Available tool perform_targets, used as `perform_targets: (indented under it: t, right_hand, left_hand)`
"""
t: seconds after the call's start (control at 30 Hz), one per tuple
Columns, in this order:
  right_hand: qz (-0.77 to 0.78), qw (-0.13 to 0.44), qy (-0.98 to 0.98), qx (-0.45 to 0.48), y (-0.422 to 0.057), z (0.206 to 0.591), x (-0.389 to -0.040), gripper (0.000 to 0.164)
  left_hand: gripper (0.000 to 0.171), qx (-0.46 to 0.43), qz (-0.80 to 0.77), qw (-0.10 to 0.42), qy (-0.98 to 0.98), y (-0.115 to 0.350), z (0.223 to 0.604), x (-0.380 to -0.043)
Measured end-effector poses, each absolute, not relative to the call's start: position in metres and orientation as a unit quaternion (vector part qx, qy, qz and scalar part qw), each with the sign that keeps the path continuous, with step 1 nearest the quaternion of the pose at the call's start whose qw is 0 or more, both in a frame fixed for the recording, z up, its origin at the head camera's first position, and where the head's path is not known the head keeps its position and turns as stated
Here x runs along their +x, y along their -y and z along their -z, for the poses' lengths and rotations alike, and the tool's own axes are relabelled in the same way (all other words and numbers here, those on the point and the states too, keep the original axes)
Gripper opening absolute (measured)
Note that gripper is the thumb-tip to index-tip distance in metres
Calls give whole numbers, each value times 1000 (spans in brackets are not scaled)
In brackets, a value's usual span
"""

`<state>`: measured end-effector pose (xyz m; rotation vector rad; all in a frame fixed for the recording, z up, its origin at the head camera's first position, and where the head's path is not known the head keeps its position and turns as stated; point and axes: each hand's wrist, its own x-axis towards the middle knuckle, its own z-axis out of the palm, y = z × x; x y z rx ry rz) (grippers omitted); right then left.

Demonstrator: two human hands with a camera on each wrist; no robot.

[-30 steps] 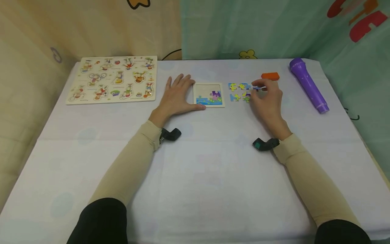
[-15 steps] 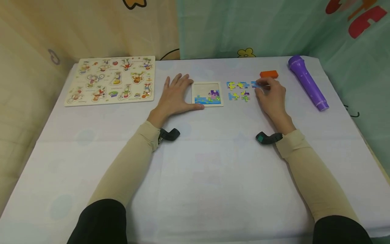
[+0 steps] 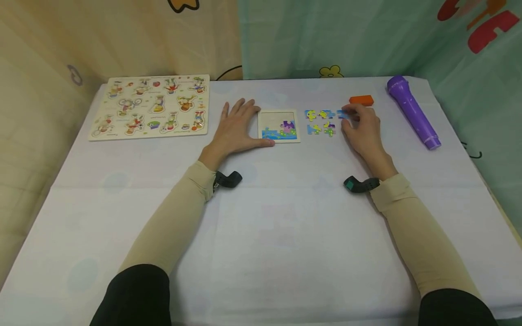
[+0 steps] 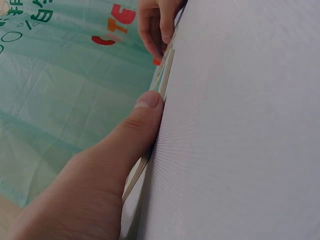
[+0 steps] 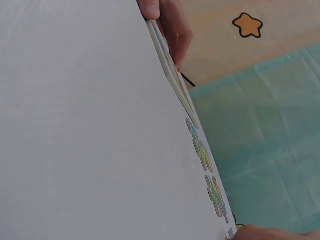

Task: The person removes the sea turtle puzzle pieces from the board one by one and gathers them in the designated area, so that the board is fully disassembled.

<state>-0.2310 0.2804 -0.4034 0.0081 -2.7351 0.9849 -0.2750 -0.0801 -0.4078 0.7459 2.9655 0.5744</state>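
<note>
A small square puzzle tray (image 3: 279,116) lies mid-table, with joined blue, green and purple pieces along its bottom and right. My left hand (image 3: 234,129) is spread at its left side: the thumb touches the lower edge, the forefinger the upper left corner. Right of the tray lie several loose jigsaw pieces (image 3: 314,129). My right hand (image 3: 364,131), thumb and forefinger bent, pinches a blue puzzle piece (image 3: 340,114) at the right end of the upper row; the fingers partly cover it. In the right wrist view, only part of the right hand (image 5: 275,233) shows at the bottom.
A large wooden picture board (image 3: 151,108) lies at the back left. Behind my right hand is an orange block (image 3: 361,100). A purple flashlight-shaped thing (image 3: 413,112) lies at the right. Curtains (image 3: 326,36) hang behind the white-covered table (image 3: 277,235).
My right hand has shifted slightly right, away from the loose pieces, uncovering more of them; over the last half second it has hardly moved. The left hand stays at the tray.
</note>
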Motion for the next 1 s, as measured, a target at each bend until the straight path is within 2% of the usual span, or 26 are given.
perform_targets:
  t: [0.5,0.7,0.77,0.87,0.93,1.0]
  right_hand:
    - [-334,134,933,12,-281,404,-232,35]
    - [-355,188,913,65,-255,394,-229,30]
    - [-364,164,909,117,-236,388,-229,31]
    - [-368,83,909,178,-210,383,-231,40]
    - [-360,38,910,203,-198,382,-233,48]
    - [-350,16,913,207,-192,381,-235,52]
  left_hand:
    - [111,239,-190,14,-952,81,407,-274]
    - [111,241,-188,12,-952,82,407,-275]
    - [111,242,-189,11,-952,82,406,-275]
    - [110,240,-188,10,-952,81,406,-275]
    - [110,241,-187,9,-952,81,407,-275]
    - [110,241,-186,7,-953,81,407,-274]
